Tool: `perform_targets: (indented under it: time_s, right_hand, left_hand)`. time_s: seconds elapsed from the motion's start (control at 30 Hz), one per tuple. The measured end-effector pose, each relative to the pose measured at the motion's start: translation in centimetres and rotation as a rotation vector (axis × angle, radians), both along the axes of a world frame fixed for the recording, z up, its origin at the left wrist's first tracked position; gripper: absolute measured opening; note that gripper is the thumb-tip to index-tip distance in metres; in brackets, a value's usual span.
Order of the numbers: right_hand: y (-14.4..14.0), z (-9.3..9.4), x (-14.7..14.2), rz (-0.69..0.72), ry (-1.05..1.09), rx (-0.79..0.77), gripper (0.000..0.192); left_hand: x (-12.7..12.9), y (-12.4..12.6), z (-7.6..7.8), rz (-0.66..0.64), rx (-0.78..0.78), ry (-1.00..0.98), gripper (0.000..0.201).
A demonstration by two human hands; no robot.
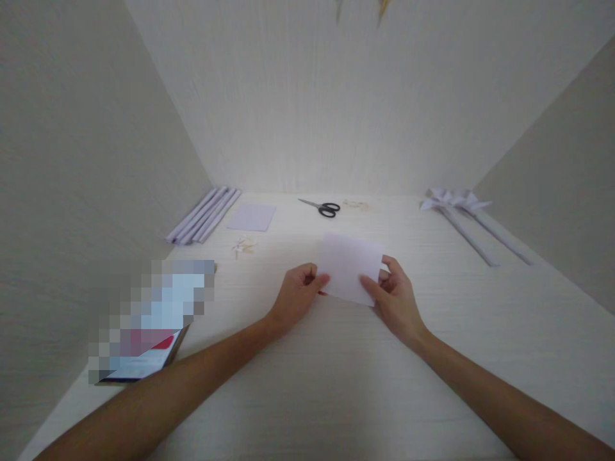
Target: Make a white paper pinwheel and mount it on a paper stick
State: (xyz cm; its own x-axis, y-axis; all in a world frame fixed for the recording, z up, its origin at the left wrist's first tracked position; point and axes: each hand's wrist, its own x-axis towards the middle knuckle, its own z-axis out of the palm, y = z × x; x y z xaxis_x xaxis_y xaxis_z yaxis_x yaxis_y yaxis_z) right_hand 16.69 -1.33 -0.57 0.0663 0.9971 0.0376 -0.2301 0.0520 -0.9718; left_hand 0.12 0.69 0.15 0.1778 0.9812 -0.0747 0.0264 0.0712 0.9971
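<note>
At the middle of the pale bench, the left hand and right hand each have their grip pinched on a near corner of one white paper sheet, held just above the surface. To fold it well, I would judge the edges should be lined up squarely before any crease is pressed. Around it lie one pair of scissors, one lilac sheet, four rolled paper tubes at far left, and two folded paper flowers on stems at far right.

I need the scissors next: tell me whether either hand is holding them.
No, the scissors lie on the table, while the left hand and right hand grip a white paper.
</note>
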Motion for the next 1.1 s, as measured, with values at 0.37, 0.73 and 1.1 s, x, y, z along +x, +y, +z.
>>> perform_targets:
  time_s: [0.37,0.73,1.1]
  right_hand:
    - [-0.8,0.6,0.4,0.186,-0.091,0.018,0.077]
    - [2.2,0.4,4.2,0.301,-0.208,0.185,0.033]
    - [2.4,0.4,4.7,0.174,-0.373,0.198,0.017]
  left_hand:
    - [-0.1,0.6,-0.9,0.131,-0.089,-0.229,0.024]
    - [-0.2,0.4,-0.9,0.076,-0.057,-0.1,0.026]
    - [-0.4,0.5,-0.3,0.192,0.093,-0.029,0.026]
